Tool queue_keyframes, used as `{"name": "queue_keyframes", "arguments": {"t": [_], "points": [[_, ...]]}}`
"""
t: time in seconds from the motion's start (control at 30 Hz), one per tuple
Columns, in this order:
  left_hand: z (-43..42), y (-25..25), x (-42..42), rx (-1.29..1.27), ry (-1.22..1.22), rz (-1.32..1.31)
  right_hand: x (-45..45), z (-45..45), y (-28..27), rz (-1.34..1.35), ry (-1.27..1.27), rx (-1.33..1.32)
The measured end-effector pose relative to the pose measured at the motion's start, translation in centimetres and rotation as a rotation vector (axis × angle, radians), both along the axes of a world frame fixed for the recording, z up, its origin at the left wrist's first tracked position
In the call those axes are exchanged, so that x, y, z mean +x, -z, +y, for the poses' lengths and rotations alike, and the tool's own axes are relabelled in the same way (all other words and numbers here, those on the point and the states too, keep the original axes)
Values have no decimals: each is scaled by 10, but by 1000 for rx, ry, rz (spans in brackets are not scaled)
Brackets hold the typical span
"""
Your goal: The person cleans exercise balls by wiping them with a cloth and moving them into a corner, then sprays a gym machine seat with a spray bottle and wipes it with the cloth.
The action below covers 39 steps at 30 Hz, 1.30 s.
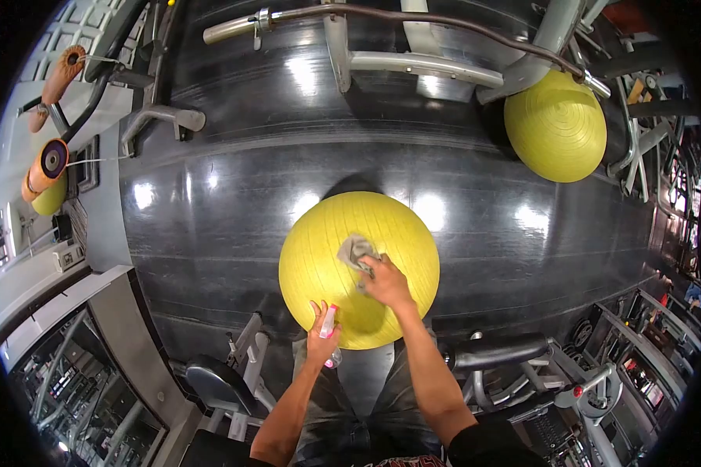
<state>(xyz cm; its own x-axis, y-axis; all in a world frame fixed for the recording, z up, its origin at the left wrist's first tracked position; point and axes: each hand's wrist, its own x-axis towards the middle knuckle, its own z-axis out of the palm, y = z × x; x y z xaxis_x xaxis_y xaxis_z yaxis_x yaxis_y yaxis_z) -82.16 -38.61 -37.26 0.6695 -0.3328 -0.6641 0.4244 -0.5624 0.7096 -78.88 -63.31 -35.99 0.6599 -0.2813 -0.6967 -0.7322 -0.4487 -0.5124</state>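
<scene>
A large yellow exercise ball rests on the dark floor in front of my legs. My right hand is closed on a crumpled grey cloth, which lies against the top of the ball. At the ball's near left side, my left hand grips a spray bottle with a pink and white head. Most of the bottle's clear body is hidden behind that hand, and its lower end shows below the fingers.
Another yellow exercise ball sits at the upper right beside a grey metal frame. A curved bar crosses above. Gym machines stand at both sides, with a black padded seat near my left and a black roller pad near my right.
</scene>
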Motion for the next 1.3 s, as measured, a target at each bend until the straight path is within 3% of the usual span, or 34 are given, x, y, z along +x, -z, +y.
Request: {"name": "queue_keyframes", "arguments": {"t": [0.07,0.2,0.27,0.33,0.4,0.47,0.53,0.6,0.63,0.73,0.8,0.83,0.97,1.07,1.13,1.17,1.23,1.3], "points": [[-3,-2,-4,-6,45,-24,-15,-14,18,39,42,352],[0,13,-20,-66,97,-182,16,-45,31,-160,215,122],[-3,9,-22,-63,78,-176,44,-48,20,-82,32,-264],[-8,2,-16,-65,62,-181,52,-12,53,-176,-183,-257],[-11,-1,-14,-29,-43,-114,64,28,47,-300,-351,-228],[-4,5,-16,-34,22,-178,61,73,59,-448,-521,163],[7,19,-22,-41,100,-239,51,104,37,-449,-958,123],[11,25,-22,31,75,133,39,109,42,-544,-1001,67],[9,23,-19,31,66,133,36,105,43,-635,-1049,6],[-5,12,-9,-56,-8,78,41,73,42,-665,-917,-48],[-17,8,-4,-100,71,-219,49,49,40,-645,-732,-169],[-18,8,-3,-97,63,-220,53,35,41,-606,-640,-210],[-26,-4,0,-117,125,-156,63,-28,59,-226,-358,-472],[-16,-4,5,-124,121,-173,40,-65,94,-170,-164,-492],[-11,-11,15,-94,97,-255,39,-69,95,11,126,-299],[-8,-21,22,-94,96,-255,38,-68,95,11,125,-299],[-2,-36,39,-67,-250,204,38,-63,90,-12,96,-284],[6,-38,53,-79,-215,118,39,-59,89,9,119,-276]]}}
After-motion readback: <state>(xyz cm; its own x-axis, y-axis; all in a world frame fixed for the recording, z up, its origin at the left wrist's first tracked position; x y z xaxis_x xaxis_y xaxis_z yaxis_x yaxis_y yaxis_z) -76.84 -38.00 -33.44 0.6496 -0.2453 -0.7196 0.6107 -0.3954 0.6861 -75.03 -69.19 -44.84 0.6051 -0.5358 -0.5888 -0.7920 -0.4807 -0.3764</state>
